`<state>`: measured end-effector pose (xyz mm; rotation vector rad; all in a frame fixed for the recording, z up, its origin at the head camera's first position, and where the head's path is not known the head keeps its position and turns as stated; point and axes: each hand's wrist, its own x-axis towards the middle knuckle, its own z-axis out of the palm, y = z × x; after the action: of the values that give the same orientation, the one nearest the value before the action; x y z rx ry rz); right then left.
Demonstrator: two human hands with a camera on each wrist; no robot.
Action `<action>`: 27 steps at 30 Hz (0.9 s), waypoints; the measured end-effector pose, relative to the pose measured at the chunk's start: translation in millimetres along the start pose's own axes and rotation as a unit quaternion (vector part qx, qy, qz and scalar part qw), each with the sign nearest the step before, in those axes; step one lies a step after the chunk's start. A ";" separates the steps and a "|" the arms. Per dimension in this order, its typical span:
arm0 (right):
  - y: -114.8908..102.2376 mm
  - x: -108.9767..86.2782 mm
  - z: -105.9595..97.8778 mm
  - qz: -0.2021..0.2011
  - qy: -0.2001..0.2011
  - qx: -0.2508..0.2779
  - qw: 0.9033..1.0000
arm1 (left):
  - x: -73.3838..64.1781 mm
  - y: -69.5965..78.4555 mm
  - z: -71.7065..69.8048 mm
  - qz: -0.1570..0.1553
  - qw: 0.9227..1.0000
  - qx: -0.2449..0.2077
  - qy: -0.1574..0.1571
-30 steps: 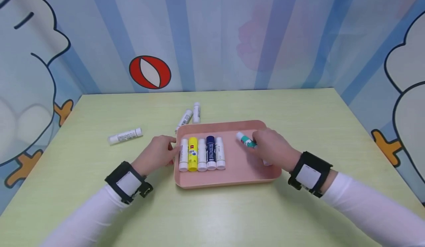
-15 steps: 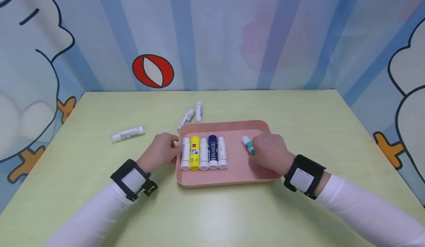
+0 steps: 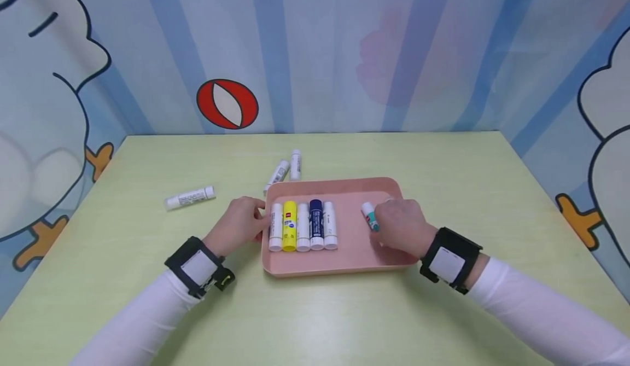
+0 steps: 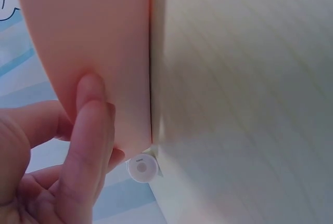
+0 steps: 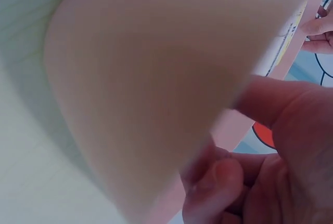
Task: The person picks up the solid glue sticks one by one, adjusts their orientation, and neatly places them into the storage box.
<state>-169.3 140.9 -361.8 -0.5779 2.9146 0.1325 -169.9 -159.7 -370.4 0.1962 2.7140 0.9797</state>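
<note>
A pink tray lies on the table, several glue sticks side by side in its left half. Among them are a yellow glue stick and a navy glue stick, with white ones between and beside. My left hand pinches the tray's left wall; the left wrist view shows a fingertip pressed on the outside. At the tray's right side my right hand holds a green-and-white glue stick, tilted, its lower part hidden by the hand. In the right wrist view the tray wall hides the fingertips.
Two white glue sticks, one leaning and one straight, lie behind the tray's back left corner. Another white glue stick lies left of the tray. A printed cloth rises behind the table.
My right hand has turned the green-and-white glue stick to point more toward the tray's front. A white stick end once visible under that hand is now hidden. My left hand stays at the tray.
</note>
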 end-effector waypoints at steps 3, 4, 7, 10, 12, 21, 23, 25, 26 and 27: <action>0.1 0.1 -1.1 -0.001 0.000 -0.003 1.000 | 0.1 -0.4 -0.9 0.004 1.000 0.001 0.001; 0.1 0.2 -1.4 -0.001 -0.002 -0.004 1.000 | 0.1 -0.4 -1.0 0.004 1.000 0.002 0.001; -0.2 0.4 -2.1 0.002 -0.010 -0.001 1.000 | 0.4 -0.6 -1.0 0.001 1.000 0.004 0.000; 0.4 0.3 -2.0 0.001 -0.011 -0.001 1.000 | 0.9 -0.9 0.1 -0.008 1.000 0.005 0.000; 1.3 -0.1 -1.7 -0.003 -0.009 -0.004 1.000 | 1.2 -1.2 0.9 -0.009 1.000 0.007 -0.001; 5.9 -0.1 -3.8 -0.004 -0.026 0.012 1.000 | 1.1 -2.9 1.0 -0.003 1.000 0.008 0.002; 8.1 -0.9 -4.4 0.006 -0.030 0.017 0.999 | 1.5 -3.3 1.2 -0.002 1.000 0.005 0.003; 12.0 -2.7 -5.6 0.016 -0.027 0.025 0.999 | 1.6 -3.5 1.5 -0.003 1.000 0.001 0.003; 14.5 -4.1 -6.8 0.023 -0.023 0.032 0.999 | 1.8 -3.6 1.7 -0.005 1.000 -0.001 0.003; 17.3 -5.3 -7.9 0.030 -0.021 0.044 0.998 | 1.6 -3.4 2.0 -0.006 1.000 -0.003 0.002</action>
<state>-172.3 157.9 -352.1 -0.4677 2.8806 0.0237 -171.0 -160.8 -374.4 0.1771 2.7130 0.9859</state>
